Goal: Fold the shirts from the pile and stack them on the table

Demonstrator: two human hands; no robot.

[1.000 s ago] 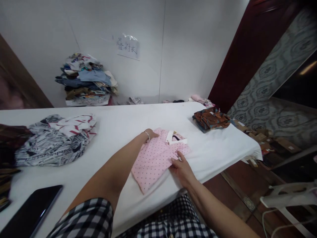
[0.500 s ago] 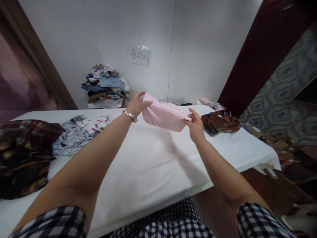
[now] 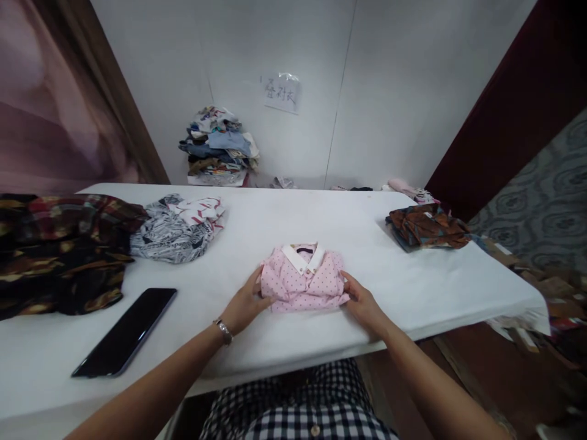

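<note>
A pink dotted shirt (image 3: 305, 284) with a white collar lies folded into a compact bundle on the white-covered table (image 3: 293, 342). Its collar and buttons face up, with the collar pointing away from me. At the shirt's left edge, my left hand (image 3: 246, 305) grips the fabric between thumb and fingers; a silver bracelet is on that wrist. My right hand (image 3: 364, 304) pinches the lower right corner. Some fingertips of both hands are hidden by the cloth.
A black phone (image 3: 126, 333) lies at the left front. Dark plaid and patterned garments (image 3: 64, 256) and a black-and-white printed garment (image 3: 169, 238) are on the left. Folded brown shirts (image 3: 426, 226) rest at the right. A clothes stack (image 3: 220, 150) stands by the wall.
The pink shirt has come down from the air onto the table, nearer to me, and its collar side now faces up. Both hands have lowered with it. The phone has come into view.
</note>
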